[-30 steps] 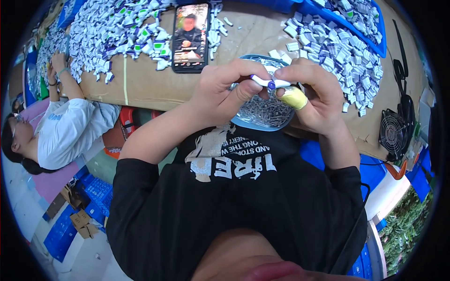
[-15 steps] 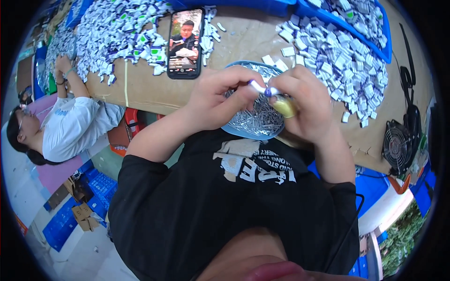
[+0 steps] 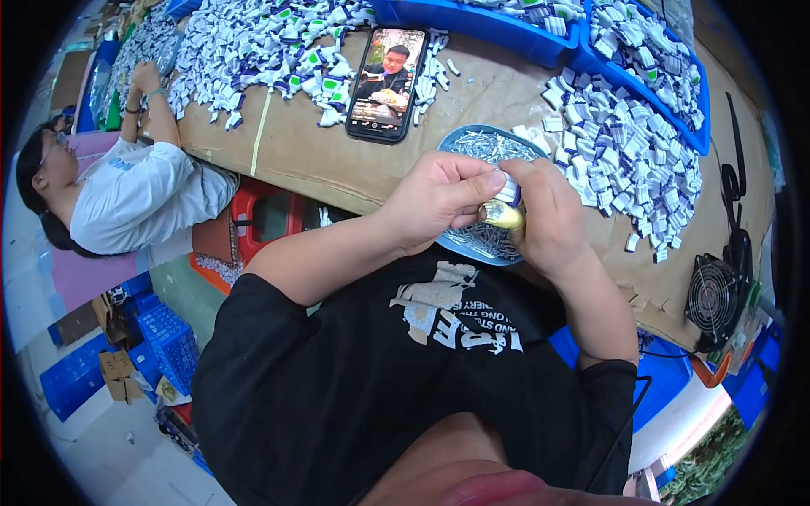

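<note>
My left hand (image 3: 439, 198) and my right hand (image 3: 544, 215) meet over a round blue dish (image 3: 472, 143) filled with small metal pins. Both pinch one small white and blue plastic part (image 3: 509, 187) between their fingertips. A yellow cover (image 3: 504, 217) sits on a finger of my right hand, just below the part. The dish rests at the near edge of a brown cardboard-covered table (image 3: 321, 160).
Heaps of small white and blue parts (image 3: 616, 160) lie right of the dish and across the far left (image 3: 253, 42). A phone (image 3: 386, 83) with a lit screen lies flat. Blue bins (image 3: 506, 21) line the back. A small black fan (image 3: 713, 299) stands right. Another person (image 3: 126, 194) sits left.
Both hands have drawn closer together and nearer to me over the dish, still working the same small part. The view has shifted slightly.
</note>
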Demonstrator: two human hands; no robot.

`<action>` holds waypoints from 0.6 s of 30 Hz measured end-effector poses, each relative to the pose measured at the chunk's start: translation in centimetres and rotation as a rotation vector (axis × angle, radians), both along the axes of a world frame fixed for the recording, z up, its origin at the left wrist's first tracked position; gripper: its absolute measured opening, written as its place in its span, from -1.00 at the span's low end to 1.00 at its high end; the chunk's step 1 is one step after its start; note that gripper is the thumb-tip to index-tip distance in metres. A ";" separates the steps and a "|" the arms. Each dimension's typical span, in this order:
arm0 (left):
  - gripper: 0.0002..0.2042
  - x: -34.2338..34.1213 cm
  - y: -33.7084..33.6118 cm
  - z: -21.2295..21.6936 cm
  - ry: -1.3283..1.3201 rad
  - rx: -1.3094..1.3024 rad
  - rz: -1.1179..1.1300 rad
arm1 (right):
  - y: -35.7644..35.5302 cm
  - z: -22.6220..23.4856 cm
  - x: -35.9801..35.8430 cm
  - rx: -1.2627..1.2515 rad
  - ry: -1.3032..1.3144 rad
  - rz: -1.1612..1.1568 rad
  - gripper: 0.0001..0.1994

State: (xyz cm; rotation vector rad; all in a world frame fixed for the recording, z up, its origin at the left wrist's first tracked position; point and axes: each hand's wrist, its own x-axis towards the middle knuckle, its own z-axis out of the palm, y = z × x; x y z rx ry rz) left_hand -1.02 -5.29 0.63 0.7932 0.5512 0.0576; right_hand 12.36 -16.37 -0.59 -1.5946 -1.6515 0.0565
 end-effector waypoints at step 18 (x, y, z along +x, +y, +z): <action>-0.83 -5.5 5.7 -1.4 -0.098 1.570 0.472 | 0.1 3.0 -0.3 -0.181 0.207 0.019 -0.54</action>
